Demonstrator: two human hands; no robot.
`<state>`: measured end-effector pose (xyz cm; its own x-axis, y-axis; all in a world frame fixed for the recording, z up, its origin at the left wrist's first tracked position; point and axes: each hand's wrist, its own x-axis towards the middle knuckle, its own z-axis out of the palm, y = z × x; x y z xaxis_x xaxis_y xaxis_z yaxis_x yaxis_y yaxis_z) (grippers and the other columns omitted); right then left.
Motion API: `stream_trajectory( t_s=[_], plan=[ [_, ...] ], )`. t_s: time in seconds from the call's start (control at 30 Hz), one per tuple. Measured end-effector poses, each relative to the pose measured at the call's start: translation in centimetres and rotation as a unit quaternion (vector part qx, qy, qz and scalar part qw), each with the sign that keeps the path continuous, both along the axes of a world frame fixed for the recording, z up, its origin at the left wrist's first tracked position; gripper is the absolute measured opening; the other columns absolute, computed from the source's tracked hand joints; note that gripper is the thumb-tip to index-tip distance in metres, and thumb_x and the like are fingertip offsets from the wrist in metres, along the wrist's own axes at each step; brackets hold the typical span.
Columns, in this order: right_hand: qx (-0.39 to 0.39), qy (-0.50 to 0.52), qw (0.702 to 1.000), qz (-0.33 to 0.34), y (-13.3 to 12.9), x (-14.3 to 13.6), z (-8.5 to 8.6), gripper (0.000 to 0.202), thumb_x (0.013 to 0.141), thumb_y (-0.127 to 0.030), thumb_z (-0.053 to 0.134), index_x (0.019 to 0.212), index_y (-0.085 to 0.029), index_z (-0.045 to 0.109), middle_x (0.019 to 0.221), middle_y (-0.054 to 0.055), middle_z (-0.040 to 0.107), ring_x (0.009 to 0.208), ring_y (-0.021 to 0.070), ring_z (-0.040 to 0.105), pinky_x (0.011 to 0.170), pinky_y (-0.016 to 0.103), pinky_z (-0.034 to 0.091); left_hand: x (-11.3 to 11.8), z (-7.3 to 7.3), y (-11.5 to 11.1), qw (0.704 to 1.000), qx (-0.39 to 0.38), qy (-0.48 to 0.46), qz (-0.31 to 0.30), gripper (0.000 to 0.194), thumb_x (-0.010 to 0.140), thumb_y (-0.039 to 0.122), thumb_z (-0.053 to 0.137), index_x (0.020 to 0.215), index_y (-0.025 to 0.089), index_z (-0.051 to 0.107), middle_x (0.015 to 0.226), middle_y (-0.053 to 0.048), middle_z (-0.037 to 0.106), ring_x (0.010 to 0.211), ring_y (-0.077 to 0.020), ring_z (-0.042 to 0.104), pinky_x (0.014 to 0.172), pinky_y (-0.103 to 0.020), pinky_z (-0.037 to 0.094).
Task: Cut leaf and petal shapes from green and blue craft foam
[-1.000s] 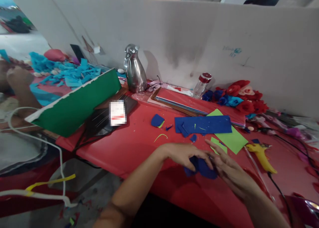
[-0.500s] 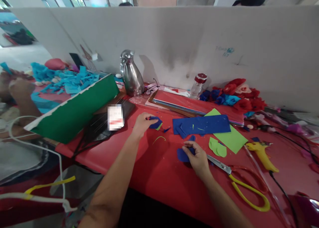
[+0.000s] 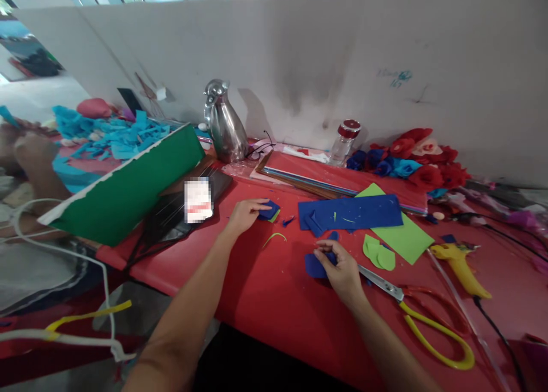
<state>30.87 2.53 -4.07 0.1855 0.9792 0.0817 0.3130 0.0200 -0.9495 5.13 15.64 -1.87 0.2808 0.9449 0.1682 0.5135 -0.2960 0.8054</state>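
My left hand [image 3: 245,216] reaches to a small stack of blue pieces [image 3: 269,211] with a green edge under it; the fingers lie stretched over its left side. Farther right, my right hand [image 3: 338,266] pinches a blue piece [image 3: 315,265] just above the red table [image 3: 265,289]. Large scissors [image 3: 432,318] with red and yellow handles lie beside that hand. Behind it rests a long blue strip [image 3: 368,210], partly over a light green sheet [image 3: 409,241]. Light green cut pieces [image 3: 379,253] sit between the strip and the scissors.
A steel jug [image 3: 226,124], a red-lidded glass jar [image 3: 345,141] and stacked sheets [image 3: 317,172] stand along the wall. A yellow glue gun [image 3: 464,269] lies at right, paper flowers [image 3: 423,158] behind. At left are a green board [image 3: 132,186], black bag [image 3: 166,223] and another person's hands [image 3: 34,152].
The camera view has shifted slightly. My left hand's fingers have straightened over the blue stack. My right hand keeps its pinch on the blue piece.
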Motion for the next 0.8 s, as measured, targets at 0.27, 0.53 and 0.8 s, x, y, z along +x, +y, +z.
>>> stream_trajectory(
  t_s=[0.27, 0.53, 0.8],
  plan=[
    [0.008, 0.005, 1.0, -0.018, -0.3, -0.2, 0.1, 0.021, 0.077, -0.038, 0.065, 0.088, -0.021, 0.067, 0.079, 0.005, 0.071, 0.078, 0.0231, 0.066, 0.072, 0.036, 0.052, -1.3, 1.1, -0.7, 0.989, -0.003, -0.051, 0.142, 0.06, 0.061, -0.002, 0.039, 0.101, 0.025, 0.075, 0.117, 0.001, 0.071, 0.119, -0.0196, 0.059, 0.106, -0.041, 0.042],
    [0.039, 0.06, 0.995, -0.075, 1.9, -0.1, 3.0, 0.025, 0.082, -0.041, 0.06, 0.098, -0.022, 0.062, 0.089, 0.006, 0.071, 0.086, 0.0212, 0.066, 0.082, 0.037, 0.05, 6.6, 4.2, -5.5, 0.97, -0.169, -0.17, 0.025, 0.036, 0.076, 0.023, 0.064, 0.112, 0.021, 0.066, 0.105, -0.009, 0.07, 0.091, -0.0196, 0.065, 0.083, -0.036, 0.052],
    [0.081, 0.237, 0.962, -0.108, 3.7, 2.0, 5.3, 0.039, 0.089, -0.059, 0.044, 0.103, -0.025, 0.056, 0.097, 0.007, 0.071, 0.086, 0.0208, 0.069, 0.079, 0.039, 0.053, 14.8, 4.0, -6.2, 0.881, -0.294, -0.371, -0.023, 0.015, 0.064, 0.017, 0.073, 0.076, 0.016, 0.064, 0.075, -0.002, 0.066, 0.069, -0.0133, 0.06, 0.069, -0.027, 0.049]
  ],
)
